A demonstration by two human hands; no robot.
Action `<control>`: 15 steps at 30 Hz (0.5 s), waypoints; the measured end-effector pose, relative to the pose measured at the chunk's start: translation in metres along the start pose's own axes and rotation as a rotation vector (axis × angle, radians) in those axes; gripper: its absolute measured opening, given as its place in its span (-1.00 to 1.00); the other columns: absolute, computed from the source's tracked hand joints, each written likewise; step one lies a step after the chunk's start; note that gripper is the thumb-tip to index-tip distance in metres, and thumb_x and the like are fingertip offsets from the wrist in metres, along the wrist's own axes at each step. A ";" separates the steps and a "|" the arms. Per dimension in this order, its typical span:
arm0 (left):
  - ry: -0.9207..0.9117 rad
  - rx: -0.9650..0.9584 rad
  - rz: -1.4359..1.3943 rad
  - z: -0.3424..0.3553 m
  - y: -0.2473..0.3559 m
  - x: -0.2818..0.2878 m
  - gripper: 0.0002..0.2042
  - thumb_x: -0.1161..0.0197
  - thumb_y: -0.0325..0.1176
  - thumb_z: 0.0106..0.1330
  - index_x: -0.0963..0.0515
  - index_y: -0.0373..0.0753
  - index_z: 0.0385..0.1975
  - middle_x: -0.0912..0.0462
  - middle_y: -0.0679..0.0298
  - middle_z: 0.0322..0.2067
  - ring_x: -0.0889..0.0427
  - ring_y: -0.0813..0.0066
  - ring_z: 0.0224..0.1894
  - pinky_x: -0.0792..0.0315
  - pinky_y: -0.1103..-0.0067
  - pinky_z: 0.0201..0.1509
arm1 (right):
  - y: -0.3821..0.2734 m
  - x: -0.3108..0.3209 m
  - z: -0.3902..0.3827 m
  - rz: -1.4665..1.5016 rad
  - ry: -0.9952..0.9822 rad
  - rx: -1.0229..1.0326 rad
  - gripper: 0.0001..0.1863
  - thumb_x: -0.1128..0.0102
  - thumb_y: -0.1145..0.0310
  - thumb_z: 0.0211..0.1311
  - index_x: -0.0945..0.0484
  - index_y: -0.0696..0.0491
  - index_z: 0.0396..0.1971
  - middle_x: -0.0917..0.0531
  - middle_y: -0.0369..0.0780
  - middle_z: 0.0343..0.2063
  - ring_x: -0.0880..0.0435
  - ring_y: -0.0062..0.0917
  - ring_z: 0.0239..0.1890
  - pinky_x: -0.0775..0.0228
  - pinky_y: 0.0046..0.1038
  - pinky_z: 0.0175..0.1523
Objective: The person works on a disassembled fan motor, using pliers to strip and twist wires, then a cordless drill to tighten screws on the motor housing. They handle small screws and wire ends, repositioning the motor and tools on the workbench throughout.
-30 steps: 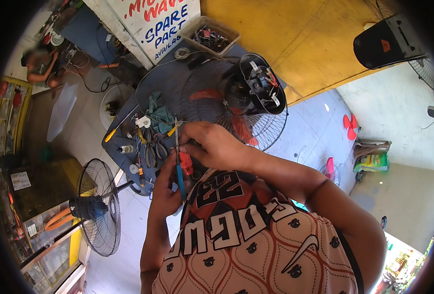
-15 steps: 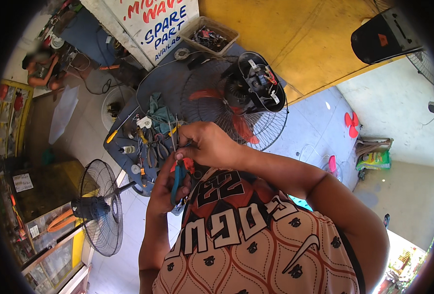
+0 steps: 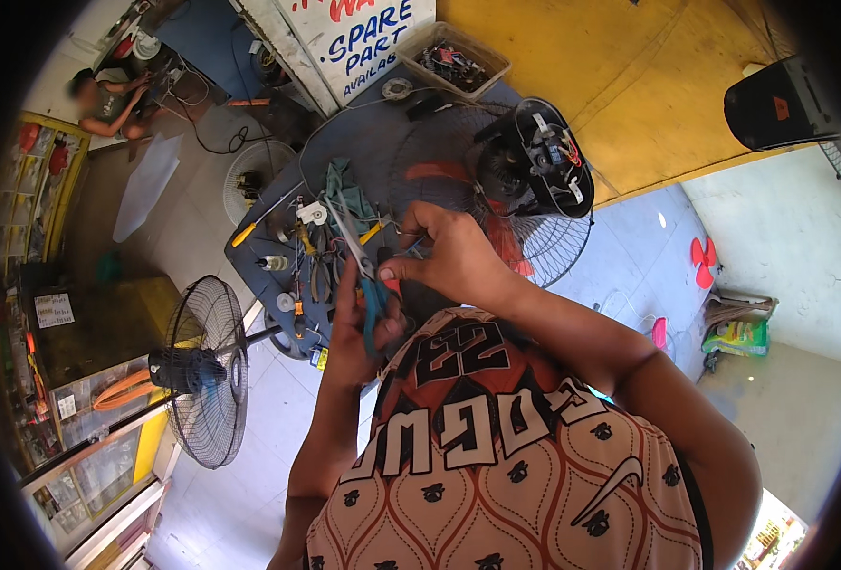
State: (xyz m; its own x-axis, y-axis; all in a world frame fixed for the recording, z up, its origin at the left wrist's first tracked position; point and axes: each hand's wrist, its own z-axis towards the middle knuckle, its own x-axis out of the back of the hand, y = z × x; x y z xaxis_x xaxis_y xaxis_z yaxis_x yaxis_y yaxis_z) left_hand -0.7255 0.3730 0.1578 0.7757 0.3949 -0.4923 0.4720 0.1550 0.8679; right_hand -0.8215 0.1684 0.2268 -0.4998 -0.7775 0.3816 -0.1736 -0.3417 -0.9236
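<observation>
Your left hand (image 3: pixel 349 332) wraps the teal-handled scissors (image 3: pixel 374 302) by the tabletop's (image 3: pixel 344 138) near edge; angle the blades (image 3: pixel 353 239) clear of your right hand (image 3: pixel 447 252), whose pinch I cannot tell.

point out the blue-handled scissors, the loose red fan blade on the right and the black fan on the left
Scissors (image 3: pixel 364 269): head view, on the metal just above the blue handles
Red fan blade (image 3: pixel 703 263): head view, on its middle
Black fan (image 3: pixel 185 371): head view, on its motor housing
</observation>
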 end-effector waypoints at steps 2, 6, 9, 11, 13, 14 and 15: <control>0.148 0.033 0.217 0.004 -0.005 0.015 -0.05 -0.36 -0.54 0.32 0.06 -0.02 0.66 -0.56 0.25 -0.08 -0.58 0.45 -0.16 -0.52 0.46 -0.03 | 0.000 0.001 0.000 -0.039 -0.007 0.025 -0.45 -0.71 0.12 -0.03 -0.56 0.17 -0.27 -0.66 -0.04 -0.49 -0.69 -0.25 -0.44 -0.49 -0.27 -0.27; 0.380 0.171 0.533 0.005 -0.029 0.077 -0.09 -0.32 -0.54 0.29 -0.02 -0.06 0.64 -0.68 0.12 0.00 -0.70 0.25 0.01 -0.58 0.40 0.03 | 0.003 -0.003 -0.005 0.044 0.045 0.091 -0.54 -0.59 0.16 0.15 -0.55 0.18 -0.22 -0.64 -0.01 -0.47 -0.69 -0.12 -0.40 -0.49 -0.22 -0.22; 0.362 0.233 1.270 -0.012 -0.063 0.133 -0.20 -0.26 -0.49 0.31 -0.13 -0.09 0.59 -0.66 -0.17 0.14 -0.69 -0.07 0.19 -0.58 0.25 0.11 | 0.014 -0.008 -0.009 0.208 0.030 0.091 -0.69 -0.36 0.23 0.37 -0.55 0.18 -0.19 -0.64 0.02 -0.43 -0.69 -0.04 -0.34 -0.49 -0.18 -0.18; 0.362 0.290 1.381 -0.022 -0.091 0.163 -0.36 -0.22 -0.45 0.34 -0.29 -0.13 0.47 -0.64 -0.28 0.10 -0.65 -0.21 0.15 -0.55 0.14 0.11 | 0.027 -0.004 -0.012 0.199 -0.025 0.057 -0.75 -0.21 0.27 0.50 -0.55 0.18 -0.16 -0.64 0.02 -0.40 -0.69 -0.07 -0.32 -0.49 -0.20 -0.16; 0.408 0.364 1.450 -0.022 -0.117 0.191 -0.54 -0.25 -0.43 0.32 -0.47 -0.16 0.25 -0.69 -0.24 -0.03 -0.66 -0.29 0.06 -0.53 0.05 0.09 | 0.039 0.000 -0.019 0.079 -0.109 0.009 -0.76 -0.08 0.27 0.60 -0.55 0.17 -0.12 -0.64 -0.03 -0.39 -0.68 -0.18 -0.34 -0.50 -0.27 -0.15; 0.381 0.320 1.487 -0.021 -0.127 0.204 -0.58 -0.24 -0.43 0.31 -0.51 -0.18 0.19 -0.69 -0.23 -0.07 -0.66 -0.30 0.02 -0.53 0.05 0.07 | 0.043 0.000 -0.024 0.079 -0.103 0.022 -0.76 -0.08 0.27 0.60 -0.55 0.17 -0.13 -0.65 -0.03 -0.39 -0.69 -0.16 -0.32 -0.50 -0.26 -0.14; 0.364 0.313 1.529 -0.021 -0.135 0.215 -0.63 -0.24 -0.44 0.30 -0.54 -0.20 0.13 -0.69 -0.21 -0.12 -0.66 -0.30 -0.01 -0.54 0.05 0.05 | 0.046 0.001 -0.029 0.078 -0.101 0.032 -0.76 -0.09 0.27 0.59 -0.55 0.16 -0.13 -0.65 -0.02 -0.38 -0.70 -0.15 -0.30 -0.50 -0.25 -0.14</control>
State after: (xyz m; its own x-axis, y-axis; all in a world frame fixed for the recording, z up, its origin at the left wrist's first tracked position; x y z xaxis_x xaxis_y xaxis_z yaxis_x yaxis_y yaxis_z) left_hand -0.6316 0.4555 -0.0638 0.4628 0.1893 0.8660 -0.5188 -0.7343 0.4377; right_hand -0.8545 0.1675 0.1838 -0.4228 -0.8511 0.3114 -0.1092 -0.2932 -0.9498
